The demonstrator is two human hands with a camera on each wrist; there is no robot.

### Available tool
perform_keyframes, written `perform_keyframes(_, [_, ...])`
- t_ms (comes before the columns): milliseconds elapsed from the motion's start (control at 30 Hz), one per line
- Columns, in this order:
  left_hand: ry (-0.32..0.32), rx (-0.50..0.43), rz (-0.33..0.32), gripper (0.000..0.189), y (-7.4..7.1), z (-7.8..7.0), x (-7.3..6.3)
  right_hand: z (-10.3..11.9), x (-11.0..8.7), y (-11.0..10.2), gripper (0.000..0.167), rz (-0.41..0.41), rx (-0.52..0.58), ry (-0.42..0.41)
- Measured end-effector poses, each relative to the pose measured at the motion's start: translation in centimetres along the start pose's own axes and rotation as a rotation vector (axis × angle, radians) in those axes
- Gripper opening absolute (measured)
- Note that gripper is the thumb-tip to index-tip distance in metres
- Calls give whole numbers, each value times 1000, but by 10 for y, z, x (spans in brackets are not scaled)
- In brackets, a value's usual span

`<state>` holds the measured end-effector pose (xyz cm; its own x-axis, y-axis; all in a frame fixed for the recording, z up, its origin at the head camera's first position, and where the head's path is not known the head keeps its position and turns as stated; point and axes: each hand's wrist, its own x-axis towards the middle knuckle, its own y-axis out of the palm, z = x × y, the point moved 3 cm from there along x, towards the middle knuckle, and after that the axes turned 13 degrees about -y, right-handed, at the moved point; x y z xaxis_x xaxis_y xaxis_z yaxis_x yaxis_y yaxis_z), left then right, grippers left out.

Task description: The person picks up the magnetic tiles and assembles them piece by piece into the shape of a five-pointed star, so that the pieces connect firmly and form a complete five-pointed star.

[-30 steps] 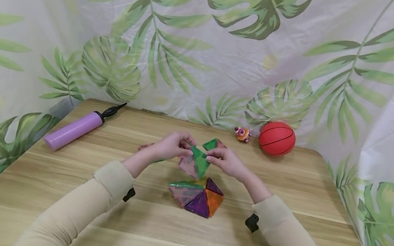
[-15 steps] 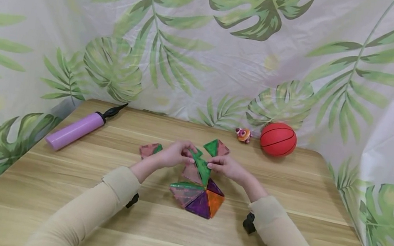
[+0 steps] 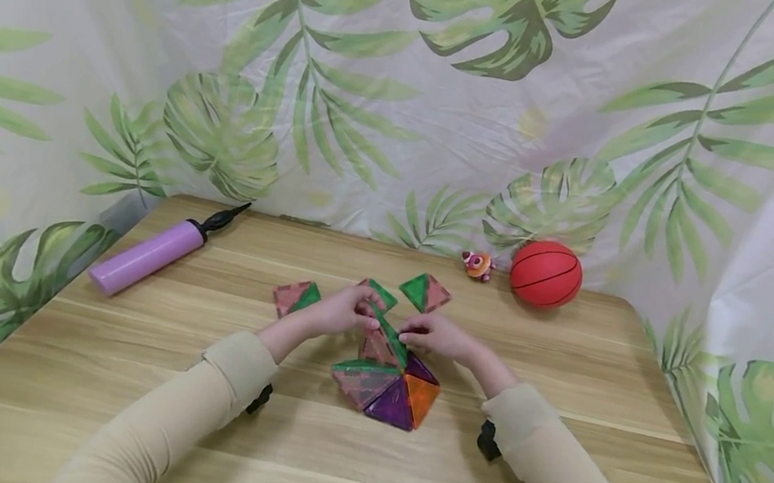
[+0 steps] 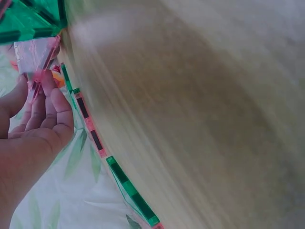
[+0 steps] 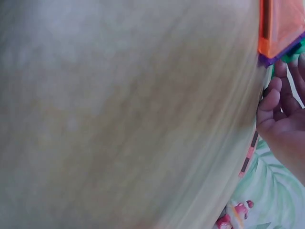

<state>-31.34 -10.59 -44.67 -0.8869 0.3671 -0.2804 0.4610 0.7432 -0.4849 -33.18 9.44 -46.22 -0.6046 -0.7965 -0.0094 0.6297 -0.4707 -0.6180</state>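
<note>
My left hand [image 3: 345, 311] pinches the upper end of a joined pair of translucent triangular magnetic tiles, one pink [image 3: 378, 347], one green. They stand tilted above the table. In the left wrist view the thumb and fingers of that hand grip a pink tile [image 4: 40, 59]. My right hand [image 3: 443, 339] holds its fingertips at the right edge of the green tile; in the right wrist view the contact is partly cut off by the frame. Just below stands a low faceted ring of magnetic tiles in pink, purple [image 3: 394, 404], orange [image 3: 422, 400] and green; its back is hidden by the held tiles.
Flat pink-and-green tile pairs lie behind the hands: a left pair [image 3: 291, 298], a middle pair [image 3: 380, 293] and a right pair [image 3: 426, 292]. At the back are a small toy figure [image 3: 478, 266] and a red ball [image 3: 547, 274]. A purple hand pump [image 3: 147, 257] lies left.
Both hands have brought the pink-and-green tile pair down and nearer to the faceted ring. It has turned more edge-on. The middle flat pair behind is now more visible.
</note>
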Motion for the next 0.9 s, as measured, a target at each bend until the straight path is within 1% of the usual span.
perform_keyframes(100, [-13, 16, 4, 30, 0, 0, -3, 2, 1, 1, 24, 9, -53, -26])
perform_keyframes(200, [-17, 40, 13, 31, -2, -1, -6, 5, -1, 1, 26, 2, -55, -28])
perform_keyframes(267, [-5, 63, 6, 32, -7, -3, -8, 10, -4, -2, 28, -17, -57, -32])
perform_keyframes(333, [29, 95, -25, 33, -16, -5, -11, 16, -8, -5, 30, -46, -67, -62])
perform_keyframes(433, [71, 132, -93, 34, -36, -8, -17, 30, -16, -10, 29, -95, -119, -142])
perform_keyframes(500, [81, 151, -137, 34, -50, -5, -20, 39, -21, -11, 28, -122, -177, -198])
perform_keyframes(567, [67, 161, -163, 36, -64, 0, -23, 47, -28, -9, 27, -138, -243, -229])
perform_keyframes(600, [70, 176, -180, 36, -71, 3, -25, 51, -31, -7, 28, -144, -268, -238])
perform_keyframes(667, [56, 198, -203, 38, -82, 10, -27, 57, -37, 0, 30, -155, -305, -231])
perform_keyframes(767, [56, 260, -230, 40, -97, 22, -29, 63, -46, 14, 42, -164, -317, -171])
perform_keyframes(833, [42, 312, -236, 44, -103, 30, -29, 66, -50, 23, 52, -161, -319, -120])
perform_keyframes(900, [28, 389, -234, 48, -107, 39, -28, 65, -53, 32, 61, -151, -332, -85])
